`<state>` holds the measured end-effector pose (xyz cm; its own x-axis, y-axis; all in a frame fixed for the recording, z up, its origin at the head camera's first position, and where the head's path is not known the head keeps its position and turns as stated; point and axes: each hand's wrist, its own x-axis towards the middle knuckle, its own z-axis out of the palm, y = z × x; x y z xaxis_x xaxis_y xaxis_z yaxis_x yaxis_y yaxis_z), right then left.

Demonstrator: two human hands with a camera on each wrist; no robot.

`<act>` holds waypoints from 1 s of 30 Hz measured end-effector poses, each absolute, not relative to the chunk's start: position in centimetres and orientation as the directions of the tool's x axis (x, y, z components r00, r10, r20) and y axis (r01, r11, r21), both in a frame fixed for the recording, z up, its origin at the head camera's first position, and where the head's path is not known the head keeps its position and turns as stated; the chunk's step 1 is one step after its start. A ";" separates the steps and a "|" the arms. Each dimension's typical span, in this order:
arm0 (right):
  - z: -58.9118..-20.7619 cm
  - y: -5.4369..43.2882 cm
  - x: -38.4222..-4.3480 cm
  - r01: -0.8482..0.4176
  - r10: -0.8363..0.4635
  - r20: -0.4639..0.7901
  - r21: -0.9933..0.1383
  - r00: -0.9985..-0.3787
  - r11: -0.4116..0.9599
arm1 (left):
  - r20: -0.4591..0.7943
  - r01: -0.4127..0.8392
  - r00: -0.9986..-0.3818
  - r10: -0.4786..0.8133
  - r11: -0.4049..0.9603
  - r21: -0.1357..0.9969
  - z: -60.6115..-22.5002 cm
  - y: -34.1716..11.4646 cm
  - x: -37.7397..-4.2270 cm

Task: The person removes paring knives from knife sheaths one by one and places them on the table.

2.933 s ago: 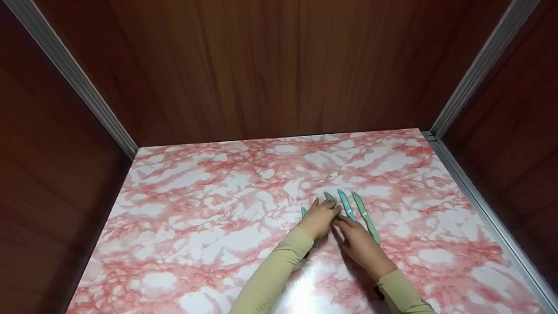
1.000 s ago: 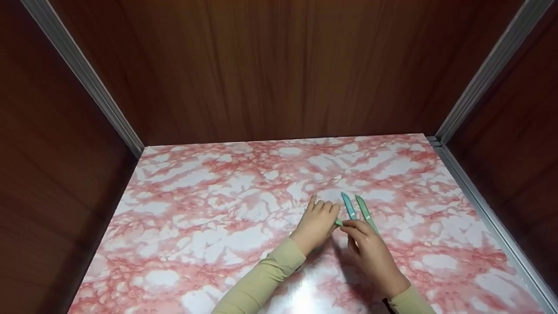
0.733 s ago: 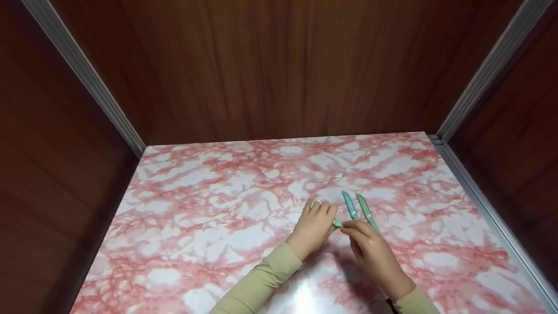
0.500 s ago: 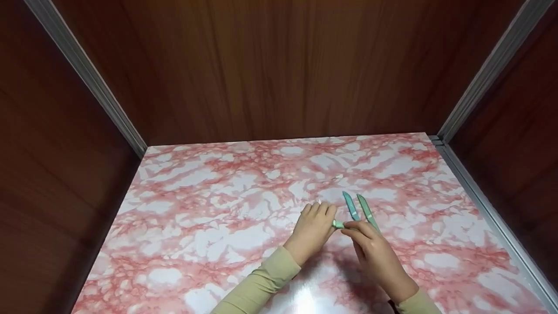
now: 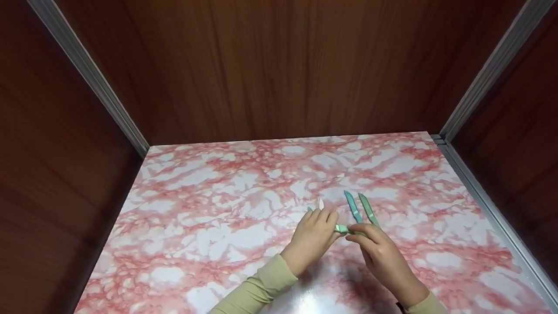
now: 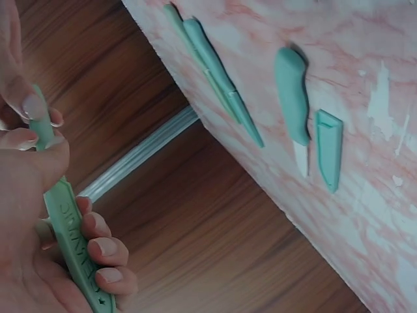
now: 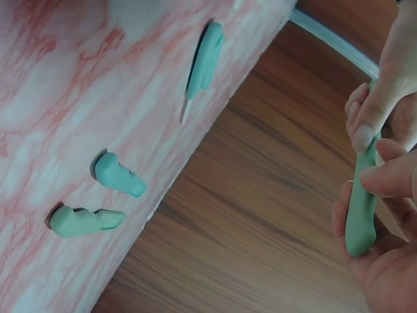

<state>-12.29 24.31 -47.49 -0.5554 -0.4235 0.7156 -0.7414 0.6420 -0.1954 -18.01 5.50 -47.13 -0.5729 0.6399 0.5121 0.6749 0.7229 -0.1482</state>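
My left hand [image 5: 314, 235] grips a light green knife sheath [image 6: 73, 241] with raised lettering, its fingers curled round it. Thumb and fingers of my right hand [image 5: 381, 250] pinch the green handle of a knife [image 7: 361, 215], in line with the sheath and raised above the table. The left thumb covers the spot where handle and sheath meet. Below them on the table lie a teal knife [image 6: 293, 98] with its pale blade bare and, alongside it, a teal sheath [image 6: 330, 150]. In the head view the left hand mostly hides both.
To the right, a sheathed teal knife [image 5: 353, 206] and a sheathed green knife [image 5: 367, 208] lie side by side on the pink-and-white marbled table [image 5: 209, 235]. Brown wood-look panels [image 5: 261, 69] with grey metal corner strips surround the table at the back and sides.
The green knife has left the table and is now held between both hands. Lately the hands have drawn slightly nearer the body, showing more green between them and uncovering the bare blade's tip.
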 end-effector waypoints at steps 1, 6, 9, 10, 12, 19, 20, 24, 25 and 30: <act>-47.4 24.3 -12.2 -0.741 -0.425 0.715 -0.192 -0.555 0.644 | 0.516 0.675 -0.570 0.639 0.723 -0.148 -47.0 5.4 -17.8; -47.0 24.5 -11.6 -0.739 -0.426 0.716 -0.187 -0.554 0.647 | 0.522 0.693 -0.561 0.643 0.709 -0.130 -46.5 5.1 -16.8; -46.8 24.4 -11.4 -0.752 -0.429 0.729 -0.176 -0.533 0.636 | 0.518 0.705 -0.563 0.644 0.701 -0.105 -46.1 4.9 -16.2; -46.7 24.4 -11.3 -0.756 -0.430 0.734 -0.171 -0.525 0.632 | 0.517 0.708 -0.565 0.643 0.700 -0.096 -46.0 4.9 -16.1; -46.6 24.3 -11.2 -0.764 -0.432 0.743 -0.163 -0.511 0.624 | 0.515 0.712 -0.571 0.639 0.698 -0.077 -45.6 4.7 -15.8; -46.3 24.1 -11.1 -0.778 -0.426 0.765 -0.151 -0.483 0.610 | 0.501 0.727 -0.597 0.626 0.687 0.009 -45.0 4.1 -15.0; -46.3 24.1 -11.1 -0.779 -0.427 0.767 -0.148 -0.480 0.609 | 0.499 0.728 -0.601 0.624 0.685 0.021 -45.0 4.0 -14.9; -46.3 24.1 -11.0 -0.783 -0.431 0.770 -0.140 -0.471 0.606 | 0.495 0.737 -0.608 0.621 0.673 0.063 -44.9 3.7 -14.5; -46.3 24.1 -10.9 -0.781 -0.431 0.767 -0.142 -0.475 0.608 | 0.498 0.740 -0.606 0.620 0.669 0.069 -44.9 3.7 -14.5; -46.2 24.2 -10.7 -0.767 -0.425 0.757 -0.153 -0.497 0.624 | 0.517 0.753 -0.593 0.618 0.653 0.083 -44.9 3.4 -14.1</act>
<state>-10.73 24.23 -46.20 -0.4968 -0.4250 0.7567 -0.7666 0.6237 -0.1529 -14.07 3.40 -44.85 -0.5927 0.6177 0.5169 0.7528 0.6531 0.0828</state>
